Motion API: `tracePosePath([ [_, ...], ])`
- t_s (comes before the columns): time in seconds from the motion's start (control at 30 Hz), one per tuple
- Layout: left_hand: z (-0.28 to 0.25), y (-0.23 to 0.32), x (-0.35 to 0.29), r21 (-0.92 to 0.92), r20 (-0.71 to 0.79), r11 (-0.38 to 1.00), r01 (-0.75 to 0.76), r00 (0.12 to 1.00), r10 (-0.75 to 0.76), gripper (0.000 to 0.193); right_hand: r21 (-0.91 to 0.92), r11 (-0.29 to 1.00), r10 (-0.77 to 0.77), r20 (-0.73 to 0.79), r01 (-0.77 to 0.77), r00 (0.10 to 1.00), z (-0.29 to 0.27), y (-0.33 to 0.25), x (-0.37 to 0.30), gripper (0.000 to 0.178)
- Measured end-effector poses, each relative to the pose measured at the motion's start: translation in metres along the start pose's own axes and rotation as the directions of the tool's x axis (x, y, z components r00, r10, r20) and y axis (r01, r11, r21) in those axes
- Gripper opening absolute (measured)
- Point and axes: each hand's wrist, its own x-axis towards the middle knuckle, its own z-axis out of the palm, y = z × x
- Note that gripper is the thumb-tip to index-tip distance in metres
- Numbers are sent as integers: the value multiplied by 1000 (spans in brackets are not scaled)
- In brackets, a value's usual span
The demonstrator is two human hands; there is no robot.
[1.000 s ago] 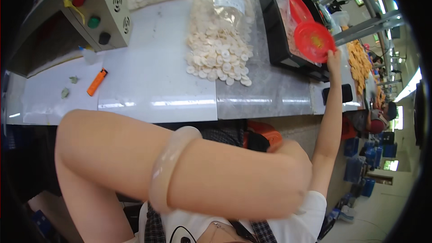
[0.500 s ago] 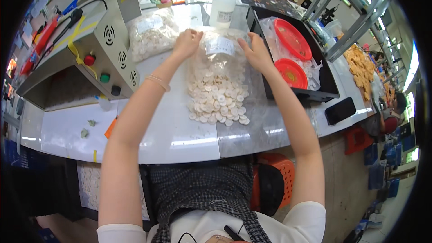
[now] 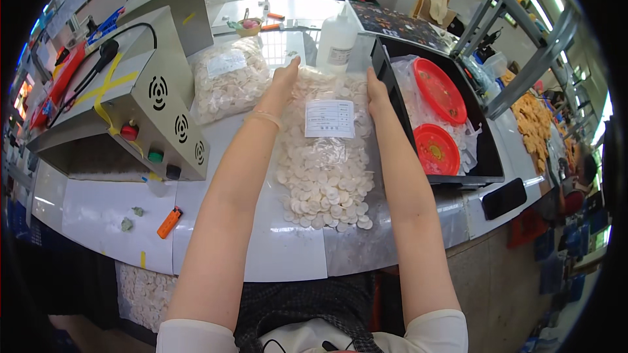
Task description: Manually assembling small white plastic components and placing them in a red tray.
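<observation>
A clear plastic bag [image 3: 297, 101] full of white round discs lies in front of me, with a printed white label [image 3: 330, 119] on top. Loose-looking white discs [image 3: 327, 206] spread at its near end. My left hand [image 3: 286, 78] is at the bag's far left corner, thumb up, closed on the plastic. At the far right corner my right hand [image 3: 375, 90] grips the other side, its thumb also raised. The fingers of both hands are mostly hidden behind the hands and the bag.
A second bag of discs [image 3: 229, 88] lies left, beside a grey metal machine [image 3: 140, 101]. Behind stands a white bottle [image 3: 337, 42]. On the right are a black tray [image 3: 468, 182] with red lids [image 3: 437, 147] and a phone [image 3: 504, 199]. An orange lighter [image 3: 169, 222] lies left.
The bag has come nearer and flattened, its label now facing up. Both hands have shifted to the bag's sides, and the right fingers are no longer spread. My view has tilted up slightly.
</observation>
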Motion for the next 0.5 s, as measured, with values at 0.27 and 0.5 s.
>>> tracePosePath([
  [0.27,-24,36,-47,-311,60,951,2,998,18,29,239,956,-219,191,171,957,29,-57,-64,27],
  [0.5,-29,70,-89,-410,18,884,-226,967,256,26,208,921,-371,218,328,903,19,-100,-89,26],
])
